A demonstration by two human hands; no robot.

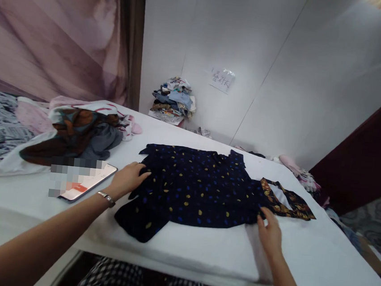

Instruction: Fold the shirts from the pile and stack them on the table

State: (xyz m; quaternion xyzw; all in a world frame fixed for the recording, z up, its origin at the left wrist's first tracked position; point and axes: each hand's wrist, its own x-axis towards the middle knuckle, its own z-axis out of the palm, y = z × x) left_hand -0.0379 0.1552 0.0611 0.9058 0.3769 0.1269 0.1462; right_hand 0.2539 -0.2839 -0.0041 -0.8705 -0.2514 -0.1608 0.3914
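Observation:
A dark navy short-sleeved shirt [203,187] with blue and yellow spots lies spread flat on the white-covered table, one sleeve angled toward the near edge. My left hand [129,181], wearing a metal-banded watch [107,199], rests at the shirt's left edge with fingers apart, touching the cloth. At its near right corner, my right hand [270,232] pinches the edge of the fabric between thumb and fingers. Just beyond that corner lies a black and gold patterned piece of cloth [300,206], partly touching the shirt.
A phone [87,182] with a lit screen lies left of my left hand. Beside it is a loose heap of clothes [87,128]. A stack of folded garments [174,98] stands by the wall at the back. More clothes [297,171] lie along the far right edge.

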